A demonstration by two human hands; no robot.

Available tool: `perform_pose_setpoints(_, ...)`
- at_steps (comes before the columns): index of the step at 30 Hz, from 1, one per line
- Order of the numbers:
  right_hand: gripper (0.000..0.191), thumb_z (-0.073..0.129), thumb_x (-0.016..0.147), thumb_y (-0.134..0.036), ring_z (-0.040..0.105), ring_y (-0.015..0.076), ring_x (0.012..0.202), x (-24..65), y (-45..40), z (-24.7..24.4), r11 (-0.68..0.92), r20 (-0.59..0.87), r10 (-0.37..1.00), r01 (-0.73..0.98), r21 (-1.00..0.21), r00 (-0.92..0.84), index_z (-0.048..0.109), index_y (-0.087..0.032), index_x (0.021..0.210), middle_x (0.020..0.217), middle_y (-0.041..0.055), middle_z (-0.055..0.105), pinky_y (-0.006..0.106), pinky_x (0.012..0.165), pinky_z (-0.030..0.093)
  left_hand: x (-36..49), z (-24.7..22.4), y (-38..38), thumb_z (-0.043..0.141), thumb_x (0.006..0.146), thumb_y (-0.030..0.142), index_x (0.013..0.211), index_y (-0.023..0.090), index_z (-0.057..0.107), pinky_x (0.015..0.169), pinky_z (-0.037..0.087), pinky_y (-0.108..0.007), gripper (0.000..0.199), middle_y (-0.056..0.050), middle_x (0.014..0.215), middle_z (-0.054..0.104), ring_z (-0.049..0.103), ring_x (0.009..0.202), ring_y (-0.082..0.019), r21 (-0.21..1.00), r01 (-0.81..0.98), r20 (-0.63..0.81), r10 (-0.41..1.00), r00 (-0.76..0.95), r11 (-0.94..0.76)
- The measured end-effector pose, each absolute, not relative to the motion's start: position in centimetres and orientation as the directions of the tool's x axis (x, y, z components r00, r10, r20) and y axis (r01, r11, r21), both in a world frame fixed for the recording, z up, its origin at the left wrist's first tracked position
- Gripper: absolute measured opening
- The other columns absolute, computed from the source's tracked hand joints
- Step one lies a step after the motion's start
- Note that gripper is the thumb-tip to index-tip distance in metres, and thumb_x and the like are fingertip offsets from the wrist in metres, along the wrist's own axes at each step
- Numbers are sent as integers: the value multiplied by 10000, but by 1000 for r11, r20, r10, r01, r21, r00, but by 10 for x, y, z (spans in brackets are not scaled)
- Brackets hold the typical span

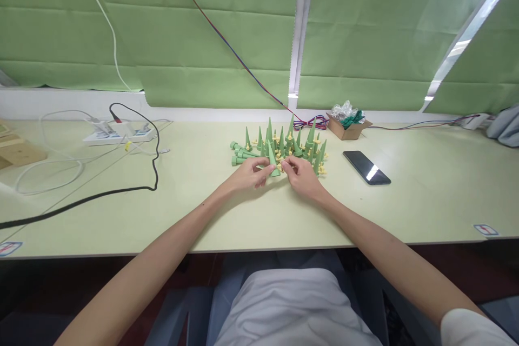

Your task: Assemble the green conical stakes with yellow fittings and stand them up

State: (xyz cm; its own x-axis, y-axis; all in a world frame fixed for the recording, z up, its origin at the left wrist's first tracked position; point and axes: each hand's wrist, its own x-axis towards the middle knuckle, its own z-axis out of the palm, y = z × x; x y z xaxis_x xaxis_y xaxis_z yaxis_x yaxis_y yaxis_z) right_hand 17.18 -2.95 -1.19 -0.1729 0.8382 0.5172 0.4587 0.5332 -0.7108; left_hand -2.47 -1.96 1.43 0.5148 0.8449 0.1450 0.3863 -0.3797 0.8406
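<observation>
**White shirt in foreground; one green cone held, work judged partway**

A white shirt [300,308] is noted nearest the camera, below the edge of the pale table [194,227]. Work is judged to be partway along: many upright green cones [270,131] are grouped beyond the hands, with small yellow pieces [322,168] seen among them. Several green cones on their sides [243,154] are found at the group's left end; these, and the cone in hand, are judged unfinished. Whether every upright cone is complete cannot be told.

A tilted green cone [273,160] is pinched between thumb and fingers of the left hand [250,174], its wide end towards the camera. The right hand [303,177] is nearly closed, thumb and index finger brought together just beside the cone; a small yellow piece appears to be pinched there, though this is largely hidden. A black phone [367,167] is recorded to the right, apart from the group.
</observation>
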Motion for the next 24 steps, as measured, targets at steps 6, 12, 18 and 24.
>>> perform_pose_setpoints(6,347,420,961,-382,387,135,576,172,-28,-13,522,499,846,488,-700,-189,429,-207,662,601,-20,443,287,586,282,-21,12,-21,569,887,537,771,195,529,494,348,-245,364,10,608,526,486,530,-123,775,447,214,851,479,-447)
perform_pose_setpoints(12,388,406,963,-400,387,135,564,173,-25,-16,506,481,857,490,-710,-186,431,-207,627,574,-19,441,289,579,280,-20,8,-14,584,883,447,719,177,548,604,435,-255,317,-33,829,547,510,691,-138,611,472,433,767,473,-635)
perform_pose_setpoints(18,396,413,958,-420,378,129,545,172,-25,-15,482,469,869,485,-729,-159,484,-200,636,562,-24,440,288,575,287,-20,3,-9,586,905,427,822,177,629,633,456,-261,267,-59,962,581,537,729,-137,549,486,487,733,475,-680)
perform_pose_setpoints(24,392,441,953,-447,419,136,584,170,-25,-13,477,490,866,449,-755,-98,491,-199,654,610,-10,492,286,603,336,-19,1,-7,622,883,418,996,188,591,640,473,-273,259,-58,1086,574,525,615,-90,576,493,536,757,374,-652)
